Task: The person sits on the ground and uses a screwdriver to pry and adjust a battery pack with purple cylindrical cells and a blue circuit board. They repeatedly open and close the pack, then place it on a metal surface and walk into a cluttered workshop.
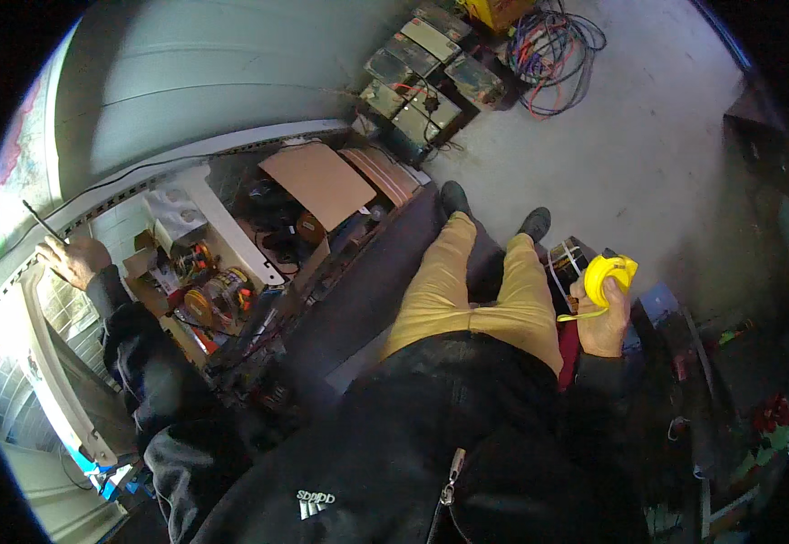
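Note:
My left hand (79, 261) is raised at the far left with its fingers closed round a slim dark stick like a pencil or marker (42, 219), which points up and left. Just below that hand runs the top of a pale frame (41, 349) beside a bright light. On the right, my right hand (605, 328) grips a round yellow tape measure (608, 276). A yellow strap (579, 316) sticks out from the hand toward my leg. I cannot see any blade pulled out of the tape measure.
Between my arm and legs stands a shelf unit with a brown cardboard sheet (318, 185), an open carton (177, 218) and a clear tub (223, 299). Several old batteries (413, 59) and coiled cables (555, 56) lie on the floor ahead. Dark clutter (685, 363) fills the right side.

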A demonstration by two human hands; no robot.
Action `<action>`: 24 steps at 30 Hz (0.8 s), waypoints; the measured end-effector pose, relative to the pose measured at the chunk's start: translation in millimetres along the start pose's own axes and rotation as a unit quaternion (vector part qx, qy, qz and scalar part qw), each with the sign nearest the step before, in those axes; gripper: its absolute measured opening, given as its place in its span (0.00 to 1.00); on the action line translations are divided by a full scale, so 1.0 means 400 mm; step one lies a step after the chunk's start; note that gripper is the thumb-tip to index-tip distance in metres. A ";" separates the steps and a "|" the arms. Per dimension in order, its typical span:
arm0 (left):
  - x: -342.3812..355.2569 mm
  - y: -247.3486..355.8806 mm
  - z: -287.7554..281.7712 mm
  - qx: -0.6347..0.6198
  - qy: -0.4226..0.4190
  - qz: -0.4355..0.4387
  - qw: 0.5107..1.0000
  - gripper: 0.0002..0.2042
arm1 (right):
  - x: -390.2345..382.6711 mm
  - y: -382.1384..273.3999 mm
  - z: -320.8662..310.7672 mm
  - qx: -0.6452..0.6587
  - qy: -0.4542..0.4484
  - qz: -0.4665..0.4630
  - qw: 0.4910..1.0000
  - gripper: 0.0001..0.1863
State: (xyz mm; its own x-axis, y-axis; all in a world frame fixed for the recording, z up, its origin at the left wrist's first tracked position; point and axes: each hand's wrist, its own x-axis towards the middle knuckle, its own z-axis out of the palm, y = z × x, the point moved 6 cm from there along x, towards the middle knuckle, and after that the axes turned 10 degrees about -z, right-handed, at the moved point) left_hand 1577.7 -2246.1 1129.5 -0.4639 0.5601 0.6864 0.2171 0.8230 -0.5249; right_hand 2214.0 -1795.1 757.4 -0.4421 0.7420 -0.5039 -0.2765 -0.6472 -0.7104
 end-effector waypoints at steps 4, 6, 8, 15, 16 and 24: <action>0.011 -0.007 0.025 0.058 0.005 0.029 0.998 0.25 | 0.003 0.003 0.026 0.021 -0.006 0.023 0.999 0.22; 0.015 -0.012 0.028 0.097 -0.005 0.048 0.994 0.23 | 0.008 0.007 0.023 0.020 -0.004 0.020 1.000 0.23; 0.020 -0.018 0.036 0.151 -0.040 0.062 0.986 0.22 | 0.011 0.013 0.018 0.022 -0.011 0.021 0.999 0.22; 0.012 -0.009 0.025 0.151 -0.032 0.071 0.985 0.20 | 0.010 0.017 0.006 0.020 -0.012 0.022 0.999 0.22; 0.007 -0.009 0.027 0.157 -0.029 0.080 0.984 0.20 | 0.010 0.015 0.007 0.019 -0.013 0.021 1.000 0.22; 0.012 -0.067 0.088 0.227 -0.066 0.084 0.968 0.23 | -0.007 0.002 -0.021 0.005 -0.012 0.000 1.000 0.24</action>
State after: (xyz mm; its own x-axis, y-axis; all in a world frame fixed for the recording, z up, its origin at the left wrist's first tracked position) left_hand 1539.4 -2268.8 1129.1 -0.5670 0.6403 0.5182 -0.0868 0.5791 -0.8106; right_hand 2222.1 -1796.0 754.1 -0.4625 0.7372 -0.4926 -0.2838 -0.6495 -0.7055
